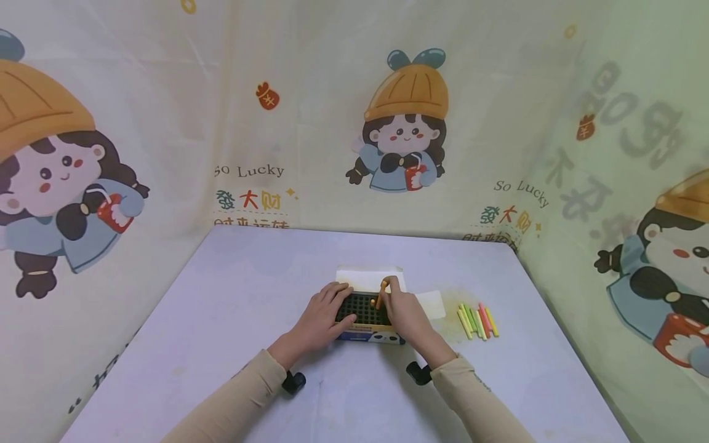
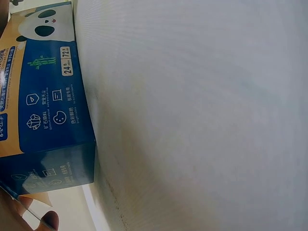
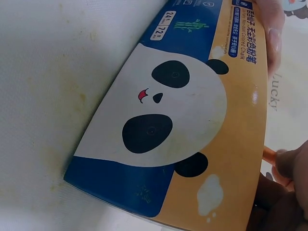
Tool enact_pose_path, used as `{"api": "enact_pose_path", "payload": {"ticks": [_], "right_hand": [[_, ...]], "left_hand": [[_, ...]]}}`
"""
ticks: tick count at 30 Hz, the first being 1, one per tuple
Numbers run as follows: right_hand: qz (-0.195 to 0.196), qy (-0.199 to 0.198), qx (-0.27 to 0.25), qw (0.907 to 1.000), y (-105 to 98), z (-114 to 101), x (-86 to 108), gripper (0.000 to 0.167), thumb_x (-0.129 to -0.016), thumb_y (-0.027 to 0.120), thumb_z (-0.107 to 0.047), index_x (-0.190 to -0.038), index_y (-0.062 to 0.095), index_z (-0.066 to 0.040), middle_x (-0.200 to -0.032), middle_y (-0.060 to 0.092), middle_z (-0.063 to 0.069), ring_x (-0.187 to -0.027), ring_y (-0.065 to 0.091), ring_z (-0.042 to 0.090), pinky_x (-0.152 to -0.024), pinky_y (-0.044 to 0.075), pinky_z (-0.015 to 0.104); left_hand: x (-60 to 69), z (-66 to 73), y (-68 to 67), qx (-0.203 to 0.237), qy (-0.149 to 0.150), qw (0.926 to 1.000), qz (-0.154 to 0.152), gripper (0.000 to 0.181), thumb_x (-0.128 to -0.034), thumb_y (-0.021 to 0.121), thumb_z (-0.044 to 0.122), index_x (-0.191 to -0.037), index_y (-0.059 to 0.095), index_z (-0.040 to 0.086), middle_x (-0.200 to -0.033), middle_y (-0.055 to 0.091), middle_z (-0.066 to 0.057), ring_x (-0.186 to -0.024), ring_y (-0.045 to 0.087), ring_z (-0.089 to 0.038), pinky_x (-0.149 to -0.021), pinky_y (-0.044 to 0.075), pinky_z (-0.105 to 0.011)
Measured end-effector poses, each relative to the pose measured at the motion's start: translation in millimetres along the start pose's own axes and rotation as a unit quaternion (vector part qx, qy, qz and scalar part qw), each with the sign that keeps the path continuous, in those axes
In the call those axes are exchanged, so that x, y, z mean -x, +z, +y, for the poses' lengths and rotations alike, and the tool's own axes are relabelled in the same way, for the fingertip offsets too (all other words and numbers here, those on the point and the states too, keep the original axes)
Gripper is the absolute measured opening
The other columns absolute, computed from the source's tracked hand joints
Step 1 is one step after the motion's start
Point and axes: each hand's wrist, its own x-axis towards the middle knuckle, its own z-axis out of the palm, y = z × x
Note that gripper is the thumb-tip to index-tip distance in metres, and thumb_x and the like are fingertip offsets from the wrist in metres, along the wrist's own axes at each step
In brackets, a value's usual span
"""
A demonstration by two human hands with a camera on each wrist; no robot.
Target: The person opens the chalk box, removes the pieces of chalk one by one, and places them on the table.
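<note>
A panda-printed box of coloured chalk [image 1: 354, 336] lies on the table, its black grid of round holes [image 1: 359, 306] facing up. My left hand [image 1: 317, 317] holds the box's left end, thumb by the front edge and fingers toward the back corner. Over the grid's right part, my right hand [image 1: 408, 312] pinches an orange chalk stick [image 1: 381, 294]. Another orange chalk end [image 1: 373, 303] shows in the grid beside it. The right wrist view has the box's panda front [image 3: 192, 106] large, hiding much of the right hand [image 3: 293, 168].
Right of the box, several yellow, green and pink chalk sticks [image 1: 478, 321] lie in a loose row. A white flap [image 1: 370, 279] stands behind the box, and a pale sheet [image 1: 431, 304] lies beside it. Printed curtains [image 1: 321, 141] enclose the white table [image 1: 249, 283].
</note>
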Motion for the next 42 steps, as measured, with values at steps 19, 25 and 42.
{"api": "enact_pose_path", "payload": {"ticks": [19, 25, 42], "right_hand": [[0.048, 0.042, -0.046, 0.9969, -15, 16, -1.5, 0.052, -0.112, 0.048, -0.021, -0.158, 0.025, -0.011, -0.088, 0.066, 0.008, -0.054, 0.051, 0.013, -0.05, 0.043, 0.03], [0.07, 0.053, -0.042, 0.9952, -16, 32, 1.3, 0.059, -0.109, 0.055, -0.02, -0.159, 0.026, -0.011, -0.087, 0.067, 0.009, -0.057, 0.053, 0.013, -0.052, 0.045, 0.03], [0.059, 0.13, -0.058, 0.988, -20, 82, 13.2, 0.066, -0.106, 0.058, -0.02, -0.162, 0.024, -0.014, -0.087, 0.065, 0.011, -0.061, 0.054, 0.017, -0.052, 0.045, 0.03]], "left_hand": [[-0.8, 0.0, 0.7, 0.006, -0.003, 1.0, -0.005, 0.07, -0.1075, 0.048, 0.053, -0.162, 0.034, 0.012, -0.165, 0.034, -0.01, -0.156, 0.025, -0.033, -0.12, 0.029, -0.061], [-1.0, 0.2, 0.8, 0.002, -0.004, 0.9999, -0.01, 0.07, -0.1076, 0.048, 0.053, -0.163, 0.032, 0.013, -0.165, 0.033, -0.01, -0.156, 0.025, -0.033, -0.121, 0.029, -0.06], [0.2, -0.4, 1.7, 0.001, -0.007, 0.9999, -0.014, 0.072, -0.1076, 0.045, 0.056, -0.164, 0.03, 0.014, -0.166, 0.032, -0.01, -0.157, 0.023, -0.033, -0.122, 0.028, -0.059]]}}
